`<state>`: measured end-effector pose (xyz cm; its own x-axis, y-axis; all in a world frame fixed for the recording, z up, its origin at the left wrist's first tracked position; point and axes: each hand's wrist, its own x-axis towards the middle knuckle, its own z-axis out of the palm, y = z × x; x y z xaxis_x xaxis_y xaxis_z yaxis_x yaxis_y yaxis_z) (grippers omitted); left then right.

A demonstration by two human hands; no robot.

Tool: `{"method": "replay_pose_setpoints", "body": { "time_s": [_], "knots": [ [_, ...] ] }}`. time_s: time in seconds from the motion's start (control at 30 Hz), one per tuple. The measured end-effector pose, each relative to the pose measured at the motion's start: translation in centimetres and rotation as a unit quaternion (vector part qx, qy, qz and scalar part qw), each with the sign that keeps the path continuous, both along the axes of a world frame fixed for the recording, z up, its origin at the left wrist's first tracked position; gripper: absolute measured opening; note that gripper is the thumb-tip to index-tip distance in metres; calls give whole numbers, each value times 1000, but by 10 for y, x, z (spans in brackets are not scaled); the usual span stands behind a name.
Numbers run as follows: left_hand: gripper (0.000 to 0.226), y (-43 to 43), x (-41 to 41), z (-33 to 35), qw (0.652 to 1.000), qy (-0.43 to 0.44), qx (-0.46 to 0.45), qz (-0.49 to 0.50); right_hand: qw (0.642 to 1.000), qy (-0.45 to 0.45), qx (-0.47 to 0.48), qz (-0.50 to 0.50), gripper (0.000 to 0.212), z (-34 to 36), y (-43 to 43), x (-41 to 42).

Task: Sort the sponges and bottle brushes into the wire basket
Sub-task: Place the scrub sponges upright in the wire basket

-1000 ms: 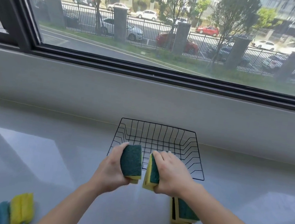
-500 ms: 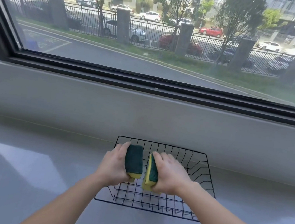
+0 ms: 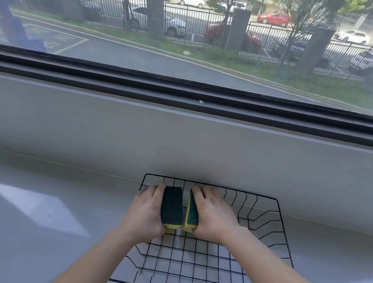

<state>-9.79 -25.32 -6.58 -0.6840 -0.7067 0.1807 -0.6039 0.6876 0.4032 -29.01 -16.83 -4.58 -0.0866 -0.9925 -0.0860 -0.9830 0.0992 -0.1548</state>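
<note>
A black wire basket (image 3: 271,223) sits on the grey counter against the low wall below the window. My left hand (image 3: 147,209) grips a green and yellow sponge (image 3: 172,206) on edge, inside the basket's far left part. My right hand (image 3: 213,215) grips a second green and yellow sponge (image 3: 192,211) right beside it. The two sponges stand side by side and nearly touch. Whether they rest on the basket floor I cannot tell. No bottle brush is in view.
The grey counter (image 3: 31,228) stretches to the left and right of the basket. A grey wall ledge (image 3: 181,140) and a dark window frame (image 3: 186,90) rise behind it.
Both hands have carried their sponges forward from in front of the basket to its far left part. The view has shifted forward, so the sponges and brushes left on the counter have dropped out of sight.
</note>
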Motion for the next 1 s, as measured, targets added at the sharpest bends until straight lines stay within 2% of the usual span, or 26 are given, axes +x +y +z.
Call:
{"method": "replay_pose_setpoints", "body": {
  "time_s": [0.1, 0.2, 0.3, 0.4, 0.47, 0.6, 0.73, 1.0],
  "knots": [
    [99, -4, -2, -6, 998, -61, -33, 5, 1000, -3, -18, 2, 96, -6, -4, 1],
    [111, -2, -3, -7, 989, -127, -67, 34, 1000, 3, -26, 1, 112, -9, -1, 0],
    [116, 3, -4, -4, 985, -141, -78, 63, 1000, -4, -20, -1, 129, -10, 5, -1],
    [125, 4, 0, 0, 986, -133, -63, 75, 998, -53, -31, -28, 143, -6, 16, -4],
    [126, 5, 6, 0, 989, -121, -45, 73, 993, -87, -56, -52, 143, -3, 23, -5],
    [112, 11, 17, -6, 993, -99, -23, 53, 985, -132, -68, -89, 141, -5, 36, -8],
    [108, 15, 18, -12, 992, -107, -15, 63, 991, -111, -14, -68, 137, -15, 41, -9],
    [97, 13, 14, -13, 994, -95, -6, 61, 993, -106, 32, -45, 126, -10, 13, -17]
  ]
}}
